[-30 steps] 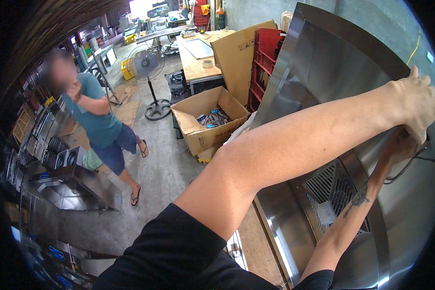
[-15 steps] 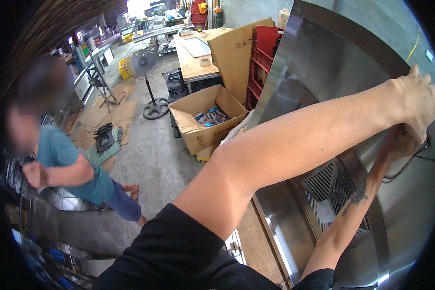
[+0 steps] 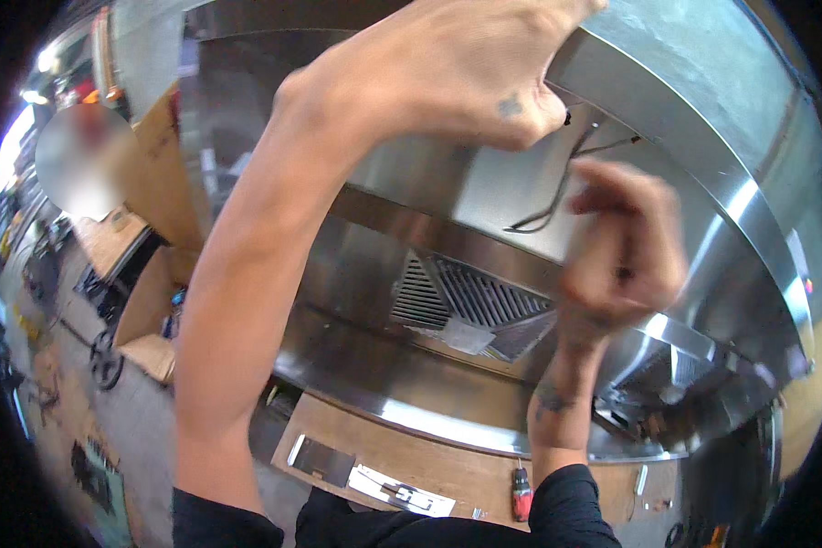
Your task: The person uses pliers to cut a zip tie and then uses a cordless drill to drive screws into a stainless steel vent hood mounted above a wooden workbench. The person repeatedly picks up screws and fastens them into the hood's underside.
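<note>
A large stainless steel hood (image 3: 411,169) with slatted filters (image 3: 489,297) fills the space before me. My left hand (image 3: 493,73) reaches across its upper part, back of the hand toward me. The thumb is bent in and the hand looks closed; most fingers and whatever they hold are hidden. Dark wires (image 3: 557,196) come out of the panel just below that hand and hang loose. Beside them, to the right, my right hand (image 3: 626,247) is raised with curled fingers. Motion smears it, so I cannot tell whether it holds anything.
Below the hood lies a wooden board (image 3: 484,452). A red and black power drill (image 3: 521,498), a white bracket-like part (image 3: 402,489) and small hardware rest on it. At left are a cardboard box (image 3: 151,315) and a fan base (image 3: 107,361) on the floor.
My view has swung right toward the hood. The hands, close together at its far right edge before, are now apart: the left above the wires, the right lowered beside them.
</note>
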### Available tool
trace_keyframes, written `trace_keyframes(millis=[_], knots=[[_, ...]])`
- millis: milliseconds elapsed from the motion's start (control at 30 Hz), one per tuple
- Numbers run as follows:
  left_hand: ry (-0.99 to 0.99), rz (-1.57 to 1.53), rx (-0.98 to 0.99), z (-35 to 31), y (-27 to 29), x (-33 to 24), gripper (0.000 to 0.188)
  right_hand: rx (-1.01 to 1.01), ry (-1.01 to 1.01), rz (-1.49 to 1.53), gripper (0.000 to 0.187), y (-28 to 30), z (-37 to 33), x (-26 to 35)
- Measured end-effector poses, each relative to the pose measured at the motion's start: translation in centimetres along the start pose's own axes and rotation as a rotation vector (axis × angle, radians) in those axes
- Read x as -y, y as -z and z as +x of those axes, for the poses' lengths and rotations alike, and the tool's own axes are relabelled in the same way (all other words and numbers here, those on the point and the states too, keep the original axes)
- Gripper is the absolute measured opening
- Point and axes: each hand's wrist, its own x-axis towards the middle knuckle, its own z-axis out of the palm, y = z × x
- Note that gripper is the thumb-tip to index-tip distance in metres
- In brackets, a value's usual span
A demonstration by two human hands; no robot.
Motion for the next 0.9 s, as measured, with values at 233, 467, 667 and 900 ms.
trace_keyframes(millis=[233,467,667,900], knots=[[0.295,-0.786,-0.533,-9.6,-8.2,-2.0,0.032,0.353,0.318,-0.676,0.042,-3.6,12.3,1.9],[0.658,-1.633,-0.688,-7.7,-14.1,-2.1,0.023,0.554,-0.429,-0.734,0.053,-1.8,15.5,-0.7],[0.483,-1.692,-0.99,-3.7,-15.9,-2.7,0.024,0.416,-0.061,-0.856,0.045,-1.4,13.9,0.8],[0.502,-1.843,-1.096,-1.0,-18.9,-3.7,0.021,0.414,-0.052,-0.906,0.042,-1.9,12.7,-1.1]])
